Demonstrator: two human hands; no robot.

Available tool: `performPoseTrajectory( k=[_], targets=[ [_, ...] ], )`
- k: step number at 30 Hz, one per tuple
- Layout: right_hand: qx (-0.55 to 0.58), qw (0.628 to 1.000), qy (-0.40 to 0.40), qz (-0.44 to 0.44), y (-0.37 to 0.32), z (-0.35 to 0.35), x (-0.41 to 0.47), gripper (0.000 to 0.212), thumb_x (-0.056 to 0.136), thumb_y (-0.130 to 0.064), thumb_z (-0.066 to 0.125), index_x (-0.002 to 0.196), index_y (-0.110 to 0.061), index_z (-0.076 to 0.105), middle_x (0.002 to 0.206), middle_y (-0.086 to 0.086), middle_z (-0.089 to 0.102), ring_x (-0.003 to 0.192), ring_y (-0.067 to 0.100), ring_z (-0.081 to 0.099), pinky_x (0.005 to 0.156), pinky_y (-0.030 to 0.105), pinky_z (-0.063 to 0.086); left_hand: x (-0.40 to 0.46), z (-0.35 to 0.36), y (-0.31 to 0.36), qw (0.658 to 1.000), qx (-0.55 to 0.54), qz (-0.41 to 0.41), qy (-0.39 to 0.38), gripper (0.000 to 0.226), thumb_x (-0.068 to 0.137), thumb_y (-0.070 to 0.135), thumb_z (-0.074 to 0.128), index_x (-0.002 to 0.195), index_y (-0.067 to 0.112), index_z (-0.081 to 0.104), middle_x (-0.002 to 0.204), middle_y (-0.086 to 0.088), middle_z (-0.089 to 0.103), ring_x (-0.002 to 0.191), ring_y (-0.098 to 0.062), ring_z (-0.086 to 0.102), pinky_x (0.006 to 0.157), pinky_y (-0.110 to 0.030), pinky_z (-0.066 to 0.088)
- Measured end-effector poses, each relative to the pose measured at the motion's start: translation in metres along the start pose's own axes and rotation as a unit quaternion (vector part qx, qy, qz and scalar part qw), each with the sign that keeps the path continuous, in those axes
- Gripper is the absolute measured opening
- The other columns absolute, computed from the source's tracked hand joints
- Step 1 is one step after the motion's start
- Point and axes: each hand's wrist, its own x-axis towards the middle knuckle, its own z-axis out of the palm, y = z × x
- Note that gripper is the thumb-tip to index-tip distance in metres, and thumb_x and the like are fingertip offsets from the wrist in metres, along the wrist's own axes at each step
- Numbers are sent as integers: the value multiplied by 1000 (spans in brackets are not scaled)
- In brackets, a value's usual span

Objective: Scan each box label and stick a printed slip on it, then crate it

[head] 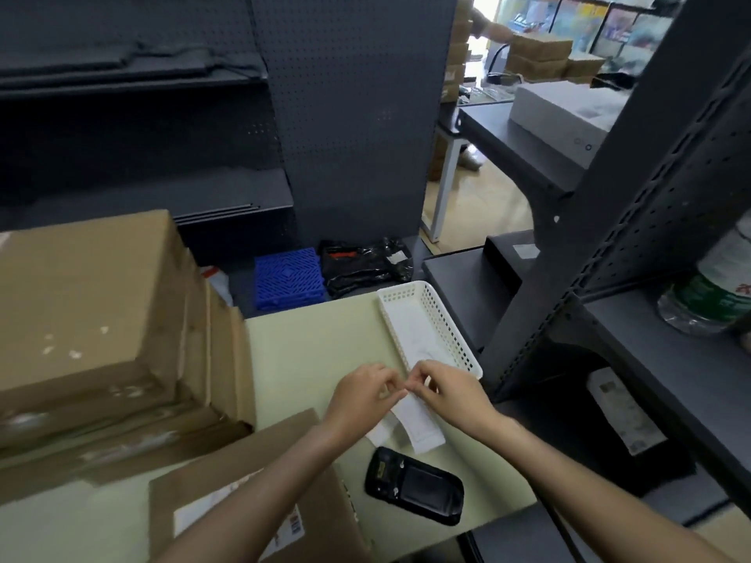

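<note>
Both hands meet over the table's right part. The left hand [361, 394] and right hand [449, 390] pinch the top end of a white slip [422, 430] between fingertips; the slip hangs down toward the table, with a second strip of paper curling out beneath it on the left. Just below lies a black scanner [414, 483], flat, screen up. Under the left forearm sits a box [227, 497] with a white label partly hidden by the arm. Left of it rises a stack of cartons [93, 319]. The table [313, 343] is pale yellow-green. Just beyond the hands a white basket [437, 325] holds paper slips. Past the table edge lie a blue crate [289, 278] and a black bag [365, 264]. Dark pegboard shelving [357, 115] stands behind and to the right.
</note>
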Motion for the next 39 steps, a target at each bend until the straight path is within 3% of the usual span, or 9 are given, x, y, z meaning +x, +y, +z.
performPoseTrajectory(
  k=[5,8,12,15,18,21,28,34,39],
  targets=[
    [49,996,-11,-69,-45,19,19,2,88,-39,62,90,-40,61,82,-20,62,74,2,57,68,21,46,-41,-30,-26,987,-73,-123,69,10,86,29,67,81,20,67,78,9,66,72,-3,57,67,-22,43],
    [38,992,-47,-113,-68,38,22,27,85,-33,64,109,-42,55,80,-23,60,71,4,59,67,22,45,-64,-46,-40,967,-118,-196,110,11,85,25,68,75,27,64,74,12,65,72,0,58,64,-18,43],
    [42,986,-84,-137,-90,64,24,61,83,-24,66,129,-45,32,85,-18,60,67,4,59,64,24,46,-95,-62,-59,939,-137,-277,153,21,84,21,69,69,30,59,66,14,61,65,3,54,62,-16,42],
    [4,988,-78,-133,-94,77,31,37,84,-34,66,116,-41,49,86,-21,60,71,2,58,63,25,43,-120,-70,-72,918,-146,-319,184,21,83,19,71,68,30,61,66,14,62,63,5,54,61,-14,43],
    [-16,988,-85,-131,-99,89,32,12,86,-40,65,97,-33,66,85,-23,57,74,1,53,60,16,33,-143,-75,-83,902,-155,-347,204,14,83,17,71,73,24,66,70,12,64,69,-2,58,63,-14,45],
    [5,988,-97,-117,-111,100,32,9,87,-35,65,95,-31,68,79,-22,58,73,1,53,57,10,31,-160,-77,-87,893,-162,-365,210,6,84,17,70,78,19,69,74,10,66,72,-3,59,60,-7,40],
    [44,991,-96,-79,-140,119,40,3,85,-31,68,82,-32,68,70,-17,61,69,1,55,61,15,39,-190,-80,-105,869,-123,-418,232,7,84,24,70,78,24,67,74,13,64,74,-3,59,62,-14,40],
    [14,989,-110,-94,-152,137,43,12,89,-28,60,81,-33,66,86,-11,68,79,6,59,72,26,46,-202,-77,-122,865,-91,-442,220,9,87,28,67,80,22,65,76,10,64,74,-7,60,61,-19,42],
    [7,990,-107,-88,-155,147,48,15,92,-29,52,79,-33,61,88,-14,65,81,8,60,75,30,49,-200,-78,-133,867,-74,-444,213,12,88,28,66,87,17,68,78,9,61,73,-5,55,58,-13,37]
  ],
)
